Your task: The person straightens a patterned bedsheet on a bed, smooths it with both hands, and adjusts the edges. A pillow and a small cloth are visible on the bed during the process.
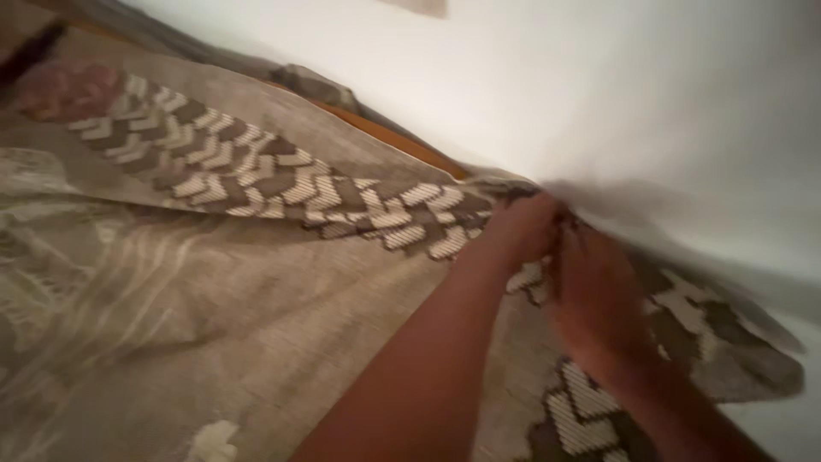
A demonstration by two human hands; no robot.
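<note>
Gripping patterned blanket [256, 282] edge beside white wall [599, 85], both hands' fingers [547, 224] seemingly pinched, blurred.

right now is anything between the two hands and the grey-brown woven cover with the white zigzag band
Nothing visible. The left hand and right hand are already on the grey-brown woven cover with the white zigzag band, at its edge beside the white wall. Motion blur hides the fingertips, so the exact grip is unclear.

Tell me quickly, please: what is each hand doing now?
Left hand: closed on the edge of the patterned cloth, by the wall.
Right hand: on the same cloth; blurred, grip cannot be told.
</note>
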